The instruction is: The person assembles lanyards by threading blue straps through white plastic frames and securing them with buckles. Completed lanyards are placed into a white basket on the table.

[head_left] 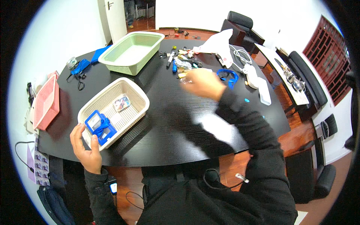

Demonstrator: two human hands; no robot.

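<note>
My left hand (87, 150) rests at the near left corner of a beige plastic basket (137, 92). Its fingers and thumb are spread apart and touch the outside of the rim. Inside the basket lie a blue badge holder (100, 126) with its blue strap bundled on top, and a small picture card (122, 102). My right hand (204, 83) reaches over the table beside a pile of small items, its fingers curled and slightly blurred. Something clear and shiny (185, 80) shows at the fingertips; I cannot make out its kind. A yellow-ended item (182, 75) lies just beyond.
A green basket (131, 69) stands at the back left and a pink basket (47, 107) at the left edge. Blue pouches (80, 66) lie beside the green one. A white bag (217, 43), blue strap (229, 78) and white power strip (264, 92) are on the right.
</note>
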